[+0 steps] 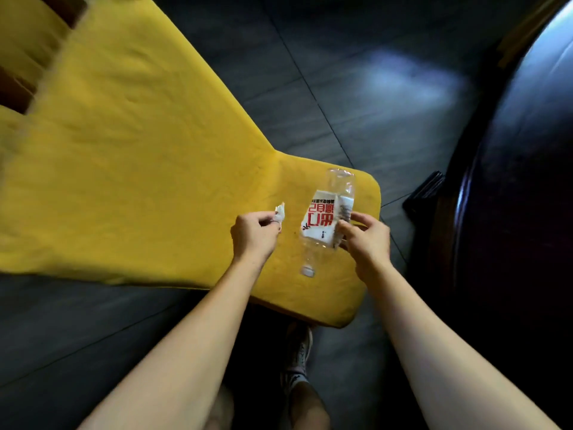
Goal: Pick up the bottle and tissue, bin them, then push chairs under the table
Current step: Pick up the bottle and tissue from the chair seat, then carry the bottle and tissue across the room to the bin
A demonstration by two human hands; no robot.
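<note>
A person looks down on a yellow seat cushion [139, 135]. The left hand [254, 234] pinches a crumpled white tissue [63, 211]. The right hand [367, 240] curls around a clear plastic bottle [325, 218], cap toward the person, over the cushion's near right corner. Pickup seems nearly done; next, both need carrying to a bin, none in view. Dark tiled floor [341, 72] lies around, and a glossy dark table [527, 150] curves along the right.
</note>
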